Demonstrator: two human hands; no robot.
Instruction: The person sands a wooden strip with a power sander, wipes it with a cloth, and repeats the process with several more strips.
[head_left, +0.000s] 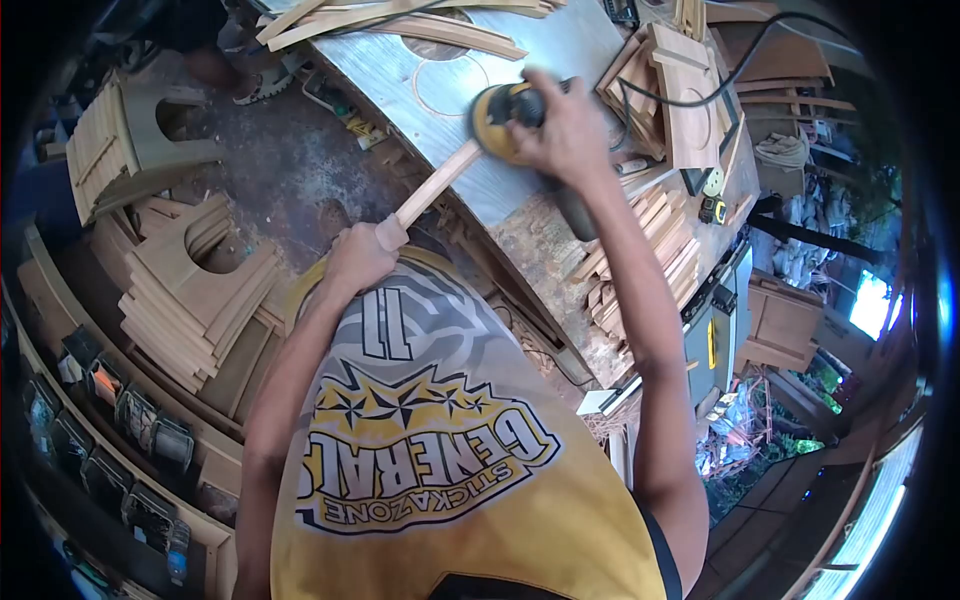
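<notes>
Head view: left fingers curled round wooden strip; right fingers clasping sander.

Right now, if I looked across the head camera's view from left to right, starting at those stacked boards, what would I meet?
Stacked boards with rounded cutouts → left hand's grip → pale wooden strip → yellow-and-black power tool → yellow-and-black tape measure.
</notes>
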